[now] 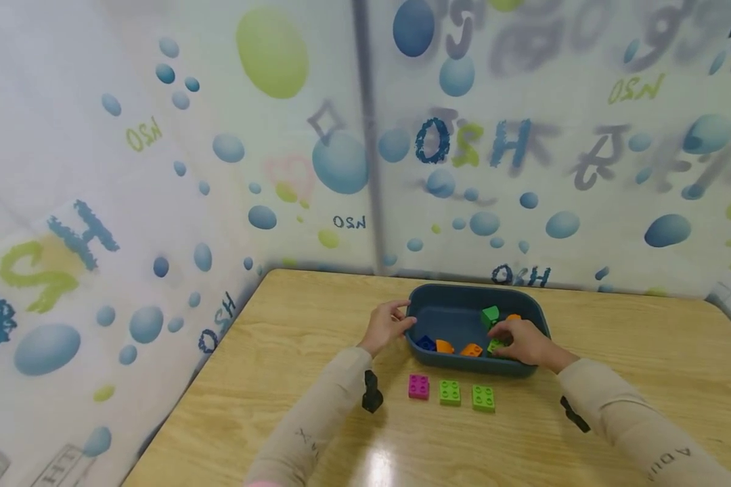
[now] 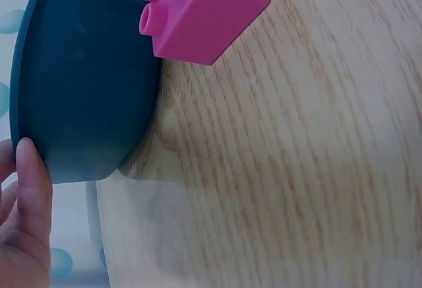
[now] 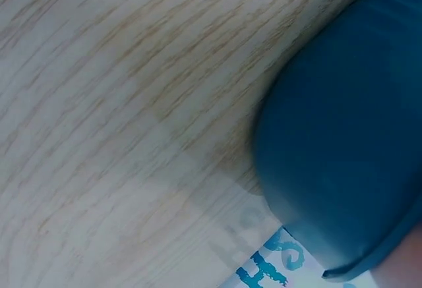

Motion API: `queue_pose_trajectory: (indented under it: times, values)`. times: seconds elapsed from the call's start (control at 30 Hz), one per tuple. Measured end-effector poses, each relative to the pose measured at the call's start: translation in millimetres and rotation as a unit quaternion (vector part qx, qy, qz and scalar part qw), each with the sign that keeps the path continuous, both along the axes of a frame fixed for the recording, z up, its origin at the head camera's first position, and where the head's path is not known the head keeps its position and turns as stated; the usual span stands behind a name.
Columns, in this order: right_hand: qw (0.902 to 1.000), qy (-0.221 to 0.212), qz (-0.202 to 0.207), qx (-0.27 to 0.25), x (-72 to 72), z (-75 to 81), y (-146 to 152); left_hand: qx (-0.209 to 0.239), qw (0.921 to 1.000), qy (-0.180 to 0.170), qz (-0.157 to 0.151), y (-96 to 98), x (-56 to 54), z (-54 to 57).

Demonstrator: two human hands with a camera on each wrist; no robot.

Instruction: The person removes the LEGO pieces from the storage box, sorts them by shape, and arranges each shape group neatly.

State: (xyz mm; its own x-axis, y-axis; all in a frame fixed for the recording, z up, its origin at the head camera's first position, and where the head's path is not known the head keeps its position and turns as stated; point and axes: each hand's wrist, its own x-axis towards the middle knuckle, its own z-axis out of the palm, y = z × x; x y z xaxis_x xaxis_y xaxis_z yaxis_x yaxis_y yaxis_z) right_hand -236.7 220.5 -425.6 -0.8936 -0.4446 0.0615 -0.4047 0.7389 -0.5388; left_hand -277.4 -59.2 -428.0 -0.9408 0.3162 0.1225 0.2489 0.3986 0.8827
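Note:
A dark blue plastic bin (image 1: 451,291) stands on the table with several toy building bricks inside. My left hand (image 1: 386,326) grips its left rim, the thumb against the outer wall in the left wrist view. Reaching over the right side, my right hand (image 1: 524,343) has its fingers and thumb around a light green brick (image 1: 495,346) inside the bin. In front of the bin lie a pink brick (image 1: 419,386), a light green brick (image 1: 450,392) and another light green brick (image 1: 483,398) in a row. The right wrist view hides the right fingers.
Inside the bin are a green brick (image 1: 490,315), an orange brick (image 1: 472,350), an orange curved piece (image 1: 444,346) and a dark blue brick (image 1: 426,343). The wooden table (image 1: 317,304) meets a printed curtain (image 1: 304,230) at the back and left.

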Motion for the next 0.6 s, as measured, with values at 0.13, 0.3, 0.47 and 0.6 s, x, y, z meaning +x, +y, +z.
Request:
queue_pose_trajectory:
  times: [0.13, 0.3, 0.47, 0.6]
  values:
    - [0.9997, -0.017, -0.011, 0.015, -2.3, 0.4, -1.0, -0.003, 1.0000, 0.000, -0.001, 0.2, -1.1, -0.4]
    - [0.9992, -0.034, 0.016, 0.010, -4.0, 2.3, -4.4, -0.007, 1.0000, 0.001, 0.002, 0.3, -0.5, -1.5]
    - [0.9988, -0.038, 0.030, -0.002, -8.1, 1.1, -9.2, -0.007, 1.0000, 0.001, 0.005, 0.3, -0.5, 0.4]
    - [0.9989, -0.040, 0.024, -0.009, -11.1, -2.3, -12.0, -0.003, 1.0000, -0.003, 0.004, 0.1, -0.5, 1.4]
